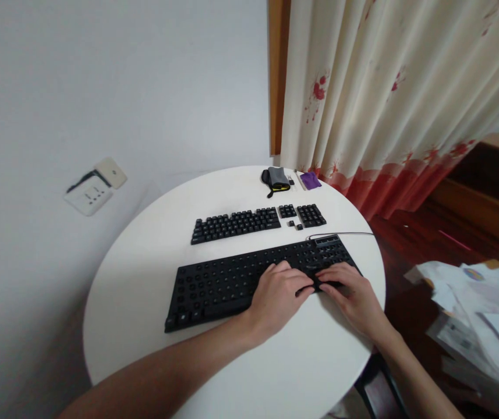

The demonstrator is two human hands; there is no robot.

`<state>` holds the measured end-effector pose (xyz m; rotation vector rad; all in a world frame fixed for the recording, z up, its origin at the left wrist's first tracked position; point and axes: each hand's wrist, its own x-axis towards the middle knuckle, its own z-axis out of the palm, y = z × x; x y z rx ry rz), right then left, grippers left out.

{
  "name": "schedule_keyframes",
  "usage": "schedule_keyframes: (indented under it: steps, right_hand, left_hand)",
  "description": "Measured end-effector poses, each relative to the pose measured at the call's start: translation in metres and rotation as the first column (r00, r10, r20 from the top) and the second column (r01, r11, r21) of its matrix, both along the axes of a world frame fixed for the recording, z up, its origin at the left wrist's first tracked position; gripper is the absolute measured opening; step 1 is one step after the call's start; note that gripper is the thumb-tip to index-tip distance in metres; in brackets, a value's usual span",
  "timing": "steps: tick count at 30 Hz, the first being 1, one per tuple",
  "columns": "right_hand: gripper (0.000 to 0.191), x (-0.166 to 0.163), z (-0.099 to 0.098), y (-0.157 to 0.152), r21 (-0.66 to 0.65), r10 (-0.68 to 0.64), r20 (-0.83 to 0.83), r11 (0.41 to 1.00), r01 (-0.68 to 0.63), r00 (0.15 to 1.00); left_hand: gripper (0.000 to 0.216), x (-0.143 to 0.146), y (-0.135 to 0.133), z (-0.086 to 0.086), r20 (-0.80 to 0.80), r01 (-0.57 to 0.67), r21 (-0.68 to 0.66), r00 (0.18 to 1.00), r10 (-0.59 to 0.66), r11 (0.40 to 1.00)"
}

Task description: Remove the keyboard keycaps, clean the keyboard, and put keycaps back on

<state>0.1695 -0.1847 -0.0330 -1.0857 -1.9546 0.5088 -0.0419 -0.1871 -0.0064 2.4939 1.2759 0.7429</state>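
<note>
A black keyboard base (218, 288) with its keycaps removed lies across the round white table (144, 279). Both hands rest on its right part. My left hand (278, 297) lies palm down with curled fingers over the switches. My right hand (349, 291) sits beside it, fingers pressed onto the lower right edge. Between the two sets of fingertips something small and dark is pinched; I cannot make it out. Behind the base the removed keycaps (236, 224) lie laid out in keyboard order, with smaller groups (311, 215) to the right.
A grey pouch (276, 180), a purple cloth (310, 180) and small tools lie at the table's far edge. The keyboard cable (345, 234) runs off to the right. A curtain (384, 99) hangs behind. Stacked papers (480, 314) lie on the right. A wall socket (89, 195) is on the left.
</note>
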Motion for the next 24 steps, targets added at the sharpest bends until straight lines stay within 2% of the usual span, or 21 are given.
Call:
schedule_keyframes:
  steps: [9, 16, 24]
  right_hand:
    - [0.009, -0.0003, -0.0019, -0.0023, 0.076, 0.013, 0.104, 0.997, -0.021, 0.995]
    - [0.011, -0.0036, 0.0027, -0.0081, 0.088, -0.053, 0.130, 0.995, 0.042, 0.990]
    - [0.017, -0.0079, 0.0072, -0.0084, 0.090, -0.057, 0.112, 0.995, 0.047, 0.992]
  left_hand:
    - [0.018, 0.0016, -0.0023, -0.0039, -0.108, 0.061, 0.099, 0.993, -0.050, 0.993]
    - [0.016, 0.0007, -0.0005, 0.0001, -0.200, 0.147, 0.180, 0.974, -0.110, 0.973]
    - [0.016, 0.0002, -0.0030, 0.0044, -0.218, 0.135, 0.137, 0.970, -0.103, 0.981]
